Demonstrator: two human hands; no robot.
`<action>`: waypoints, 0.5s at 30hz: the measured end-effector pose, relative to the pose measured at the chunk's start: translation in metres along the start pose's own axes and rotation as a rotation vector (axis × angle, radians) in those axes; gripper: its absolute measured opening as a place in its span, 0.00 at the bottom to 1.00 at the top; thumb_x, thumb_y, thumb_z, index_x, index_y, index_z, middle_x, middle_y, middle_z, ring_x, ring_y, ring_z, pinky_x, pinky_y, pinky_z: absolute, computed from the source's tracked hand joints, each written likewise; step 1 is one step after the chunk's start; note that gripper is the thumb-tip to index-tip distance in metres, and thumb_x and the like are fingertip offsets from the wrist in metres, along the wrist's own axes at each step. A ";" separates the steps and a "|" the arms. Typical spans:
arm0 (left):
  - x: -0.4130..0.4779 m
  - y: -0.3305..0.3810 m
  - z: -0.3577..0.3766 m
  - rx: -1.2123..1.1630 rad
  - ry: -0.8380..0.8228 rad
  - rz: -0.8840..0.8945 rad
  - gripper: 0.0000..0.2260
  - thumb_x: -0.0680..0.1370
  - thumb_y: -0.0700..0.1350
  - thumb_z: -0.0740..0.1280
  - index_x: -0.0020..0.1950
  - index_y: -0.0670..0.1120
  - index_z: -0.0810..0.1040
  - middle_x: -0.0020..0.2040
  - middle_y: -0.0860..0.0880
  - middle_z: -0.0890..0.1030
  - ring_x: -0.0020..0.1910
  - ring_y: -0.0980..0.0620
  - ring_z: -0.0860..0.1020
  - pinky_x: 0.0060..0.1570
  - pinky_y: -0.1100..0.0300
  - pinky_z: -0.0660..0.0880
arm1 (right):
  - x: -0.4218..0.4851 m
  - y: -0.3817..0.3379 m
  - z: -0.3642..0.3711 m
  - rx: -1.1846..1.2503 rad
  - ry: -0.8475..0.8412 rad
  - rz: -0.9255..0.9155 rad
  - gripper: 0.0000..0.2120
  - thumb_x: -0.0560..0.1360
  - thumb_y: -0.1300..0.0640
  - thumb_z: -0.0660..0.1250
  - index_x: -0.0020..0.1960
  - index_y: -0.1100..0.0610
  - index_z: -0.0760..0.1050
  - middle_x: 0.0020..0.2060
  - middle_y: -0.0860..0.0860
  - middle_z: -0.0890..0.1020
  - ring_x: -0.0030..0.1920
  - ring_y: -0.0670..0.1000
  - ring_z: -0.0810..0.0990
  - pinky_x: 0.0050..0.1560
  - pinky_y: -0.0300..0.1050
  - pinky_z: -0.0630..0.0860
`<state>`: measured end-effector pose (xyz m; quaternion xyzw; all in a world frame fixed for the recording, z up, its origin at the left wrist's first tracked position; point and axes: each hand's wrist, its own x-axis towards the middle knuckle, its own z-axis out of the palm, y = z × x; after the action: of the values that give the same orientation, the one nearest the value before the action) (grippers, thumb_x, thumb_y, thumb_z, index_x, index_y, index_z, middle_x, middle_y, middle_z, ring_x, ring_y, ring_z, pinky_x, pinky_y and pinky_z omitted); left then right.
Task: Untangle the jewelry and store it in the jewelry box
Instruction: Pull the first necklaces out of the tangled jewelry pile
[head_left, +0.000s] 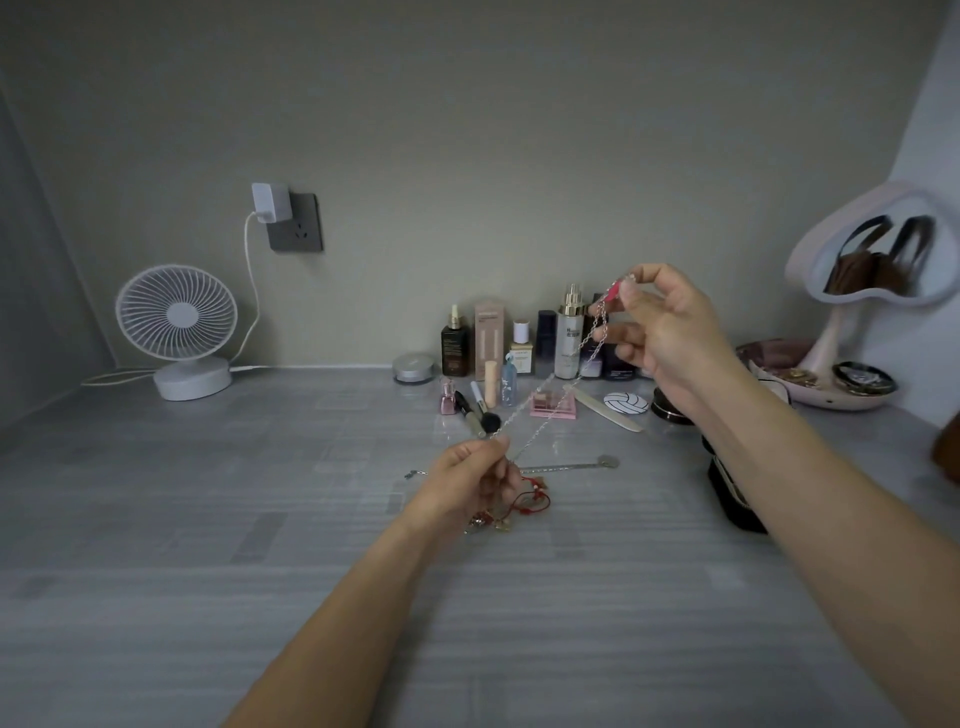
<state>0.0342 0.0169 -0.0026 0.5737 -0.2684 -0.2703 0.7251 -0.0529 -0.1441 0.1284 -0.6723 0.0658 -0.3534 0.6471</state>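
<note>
While both hands pinch it, thin silver chain (550, 402) stretches taut.

No text legible. Print showed on dark serum bottle (455, 347), tall pink carton (489, 332), small cream-capped bottle (521, 354) and white pump bottle (568, 343) against wall; all too blurred to read.
</note>
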 end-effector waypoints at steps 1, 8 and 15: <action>0.000 0.000 -0.001 -0.005 0.003 0.002 0.18 0.78 0.46 0.60 0.27 0.46 0.69 0.29 0.48 0.79 0.25 0.53 0.74 0.31 0.60 0.71 | 0.000 -0.001 -0.002 0.011 0.014 -0.001 0.09 0.79 0.60 0.57 0.41 0.51 0.68 0.36 0.52 0.80 0.25 0.46 0.77 0.24 0.38 0.64; 0.002 0.004 -0.007 -0.063 0.031 0.017 0.17 0.78 0.46 0.61 0.28 0.46 0.70 0.26 0.50 0.73 0.22 0.56 0.67 0.29 0.61 0.66 | 0.006 -0.002 -0.017 0.087 0.057 0.028 0.10 0.79 0.60 0.57 0.40 0.50 0.69 0.36 0.51 0.80 0.23 0.45 0.74 0.25 0.37 0.61; 0.003 0.010 -0.026 -0.016 -0.002 0.044 0.09 0.77 0.45 0.61 0.39 0.45 0.76 0.29 0.51 0.76 0.24 0.57 0.68 0.26 0.64 0.69 | 0.012 0.021 -0.032 0.159 0.109 0.077 0.09 0.79 0.59 0.57 0.40 0.51 0.69 0.37 0.52 0.79 0.25 0.45 0.75 0.27 0.39 0.62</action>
<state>0.0555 0.0351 0.0025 0.5617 -0.2797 -0.2569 0.7350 -0.0548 -0.1803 0.1112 -0.5956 0.0983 -0.3683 0.7071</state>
